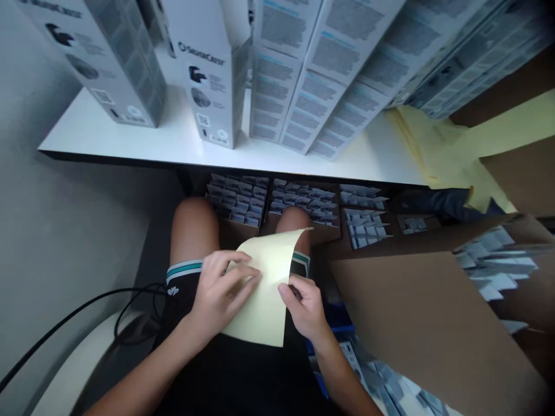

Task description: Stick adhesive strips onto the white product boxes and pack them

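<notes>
A pale yellow sheet of paper (269, 312) lies over my lap, its top right corner curling up. My right hand (306, 303) grips the sheet's right edge, thumb on top and fingers bent behind it. My left hand (223, 286) is over the left part of the sheet. Its thumb and index fingertip come together at the paper's surface, and another finger is bent above them. Whether something small sits between those fingertips, I cannot make out.
Tall printed boxes (208, 86) stand along a white shelf (182, 141) ahead. Beneath it are cartons of grey-white folded pieces (303, 199). A large open cardboard box (416, 323) stands at right, with yellow paper (451, 144) above. A black cable (78, 312) runs at left.
</notes>
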Available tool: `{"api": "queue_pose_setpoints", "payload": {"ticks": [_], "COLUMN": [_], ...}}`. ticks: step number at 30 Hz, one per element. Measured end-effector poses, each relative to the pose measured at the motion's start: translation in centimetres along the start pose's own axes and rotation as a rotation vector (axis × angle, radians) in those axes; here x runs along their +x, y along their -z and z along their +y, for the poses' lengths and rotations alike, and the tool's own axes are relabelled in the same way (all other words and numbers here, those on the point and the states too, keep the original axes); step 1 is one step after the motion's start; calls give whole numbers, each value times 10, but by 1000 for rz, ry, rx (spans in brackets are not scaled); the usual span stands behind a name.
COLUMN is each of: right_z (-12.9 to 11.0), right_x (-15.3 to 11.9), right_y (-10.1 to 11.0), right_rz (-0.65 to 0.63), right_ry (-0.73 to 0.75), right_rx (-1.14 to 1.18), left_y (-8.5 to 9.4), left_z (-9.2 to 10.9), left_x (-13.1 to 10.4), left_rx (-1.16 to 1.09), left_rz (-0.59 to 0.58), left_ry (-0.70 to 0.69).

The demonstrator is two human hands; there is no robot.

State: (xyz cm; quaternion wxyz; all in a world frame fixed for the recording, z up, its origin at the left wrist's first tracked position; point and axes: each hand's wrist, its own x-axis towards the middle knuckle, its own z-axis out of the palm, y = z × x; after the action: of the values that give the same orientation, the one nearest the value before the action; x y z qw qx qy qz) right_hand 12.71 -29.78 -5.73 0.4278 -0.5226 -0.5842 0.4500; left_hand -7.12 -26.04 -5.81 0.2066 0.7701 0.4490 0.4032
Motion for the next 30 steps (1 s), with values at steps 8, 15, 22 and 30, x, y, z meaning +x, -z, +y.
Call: {"api": "queue_pose_setpoints", "payload": {"ticks": [8,15,22,30], "right_z": [-21,-20,-17,-16], "right_x": [12,16,17,16], "right_y": [1,0,-2,-3], "right_rz": [-240,-245,-215,-225], "right_ry": [212,283,344,364], "right_rx": [-227,-349,-464,-468], "left_y": [6,1,3,-2], "left_z": [11,7,8,11], "left_x": [6,2,6,8], "left_rx": [-91,-118,-153,-386], "left_rz": [-75,-85,-142,-153], "left_ry": [-89,-102,-104,125]}}
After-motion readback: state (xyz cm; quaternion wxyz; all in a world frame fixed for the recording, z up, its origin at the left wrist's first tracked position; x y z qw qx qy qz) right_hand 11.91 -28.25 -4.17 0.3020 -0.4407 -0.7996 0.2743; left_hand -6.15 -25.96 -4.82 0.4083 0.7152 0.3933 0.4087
